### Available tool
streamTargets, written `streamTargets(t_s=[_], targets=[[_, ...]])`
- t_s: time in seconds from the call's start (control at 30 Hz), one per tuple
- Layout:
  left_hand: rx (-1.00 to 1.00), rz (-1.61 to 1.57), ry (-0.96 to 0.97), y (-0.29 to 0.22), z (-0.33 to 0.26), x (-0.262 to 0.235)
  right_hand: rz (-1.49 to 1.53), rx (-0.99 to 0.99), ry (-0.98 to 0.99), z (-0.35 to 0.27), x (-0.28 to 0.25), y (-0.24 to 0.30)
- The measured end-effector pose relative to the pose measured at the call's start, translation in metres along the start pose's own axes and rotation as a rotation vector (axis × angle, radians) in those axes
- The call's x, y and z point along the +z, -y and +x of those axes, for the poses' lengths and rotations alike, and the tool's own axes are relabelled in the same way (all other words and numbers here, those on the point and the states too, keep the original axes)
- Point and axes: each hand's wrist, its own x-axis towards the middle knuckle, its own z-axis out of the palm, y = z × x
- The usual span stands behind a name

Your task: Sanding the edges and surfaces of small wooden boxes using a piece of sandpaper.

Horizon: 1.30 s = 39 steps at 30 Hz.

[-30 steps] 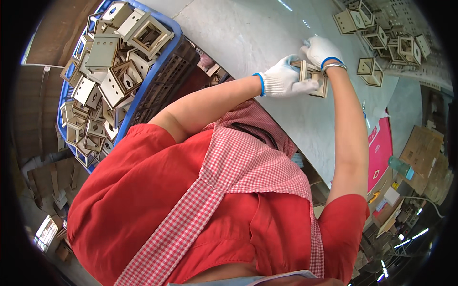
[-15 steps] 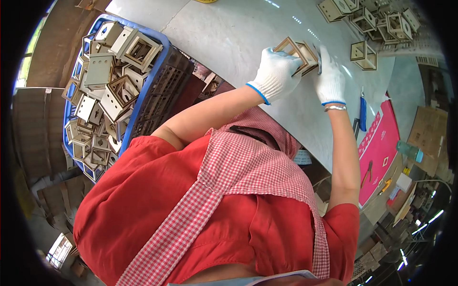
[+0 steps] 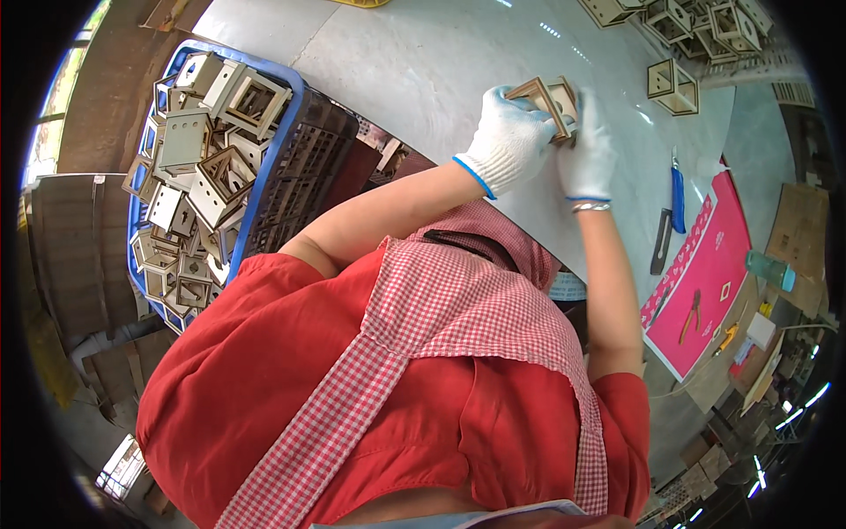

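Observation:
Both hands wear white knit gloves with blue cuffs. Closed around a small open wooden box frame (image 3: 535, 95), my left hand (image 3: 511, 139) grips its left side above the grey table. My right hand (image 3: 587, 157) is pressed to the right side of the same box, its fingers closed against the panel there and partly blurred. The box is tilted, with dark brown edges and pale faces. To the right, a similar wooden box (image 3: 673, 86) lies apart on the table.
A blue crate (image 3: 295, 115) heaped with wooden boxes stands left. More boxes (image 3: 705, 31) lie at the far right. Along the right are a blue-handled tool (image 3: 678, 201), a dark flat tool (image 3: 661, 242), a pink sheet (image 3: 705, 291) bearing pliers (image 3: 691, 316), and a green bottle (image 3: 770, 270).
My right hand has moved left and slightly down, from beside the box's edge to against its right side. My left hand stays on the box, now turned a little. The view has shifted slightly.

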Motion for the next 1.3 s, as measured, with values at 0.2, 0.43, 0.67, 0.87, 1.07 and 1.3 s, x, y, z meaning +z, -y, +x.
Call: streamTargets(t_s=[0.2,0.43,0.67,0.87,1.07,1.3], targets=[[-0.056,-0.008,0.051,0.001,0.002,-0.004,0.056,-0.126,-0.277,0.000,0.018,0.023],[-0.004,0.014,-0.018,0.013,-0.007,0.022,0.177,0.237,-0.109,0.014,0.005,-0.026],[-0.439,-0.615,0.028,0.006,-0.010,0.038,0.321,-0.260,-0.254,-0.031,-0.045,0.109],[-0.810,-1.153,0.045,0.002,-0.011,0.050,0.400,-0.073,-0.187,-0.030,-0.025,0.081],[0.120,-0.934,0.005,0.058,-0.041,0.078,0.213,-0.492,-0.211,-0.018,-0.072,0.109],[0.321,-0.385,0.178,0.044,-0.010,0.034,0.158,-0.171,0.266,0.056,-0.080,0.057]])
